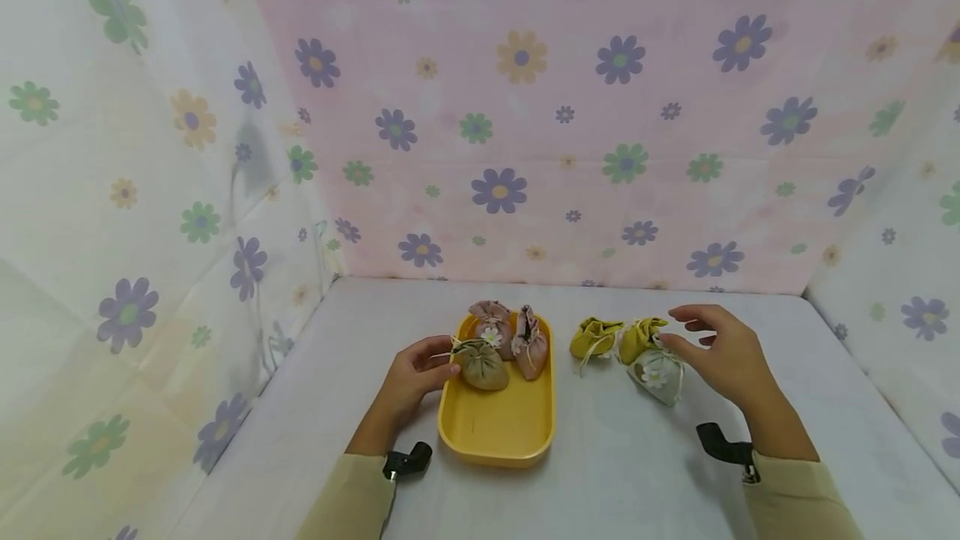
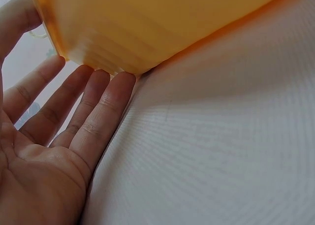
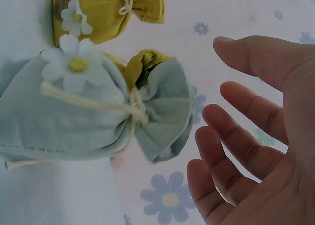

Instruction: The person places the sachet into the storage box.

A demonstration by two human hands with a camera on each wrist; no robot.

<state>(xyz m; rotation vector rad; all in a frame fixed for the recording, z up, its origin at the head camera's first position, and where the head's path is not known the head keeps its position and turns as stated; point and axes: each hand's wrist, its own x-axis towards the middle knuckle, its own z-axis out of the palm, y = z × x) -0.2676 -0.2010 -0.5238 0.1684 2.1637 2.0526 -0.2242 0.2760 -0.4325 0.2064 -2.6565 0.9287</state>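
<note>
Left hand (image 1: 415, 373) lies against the left side of the yellow tray (image 1: 497, 423), fingers (image 2: 106, 107) straight, tips touching its wall; the grip holds nothing. The tray's long axis runs away from the person. The right hand (image 1: 723, 352) hovers with an open, relaxed grip just beside the pale green pouch (image 1: 657, 373) on the table (image 1: 637, 473), whose gathered neck (image 3: 165, 107) points toward the palm.

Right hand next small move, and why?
Probably close the right hand onto the grey pouch: its fingers are spread open beside the pouch's gathered neck, not touching yet. Three pouches already sit in the yellow tray, which the left hand steadies.
</note>
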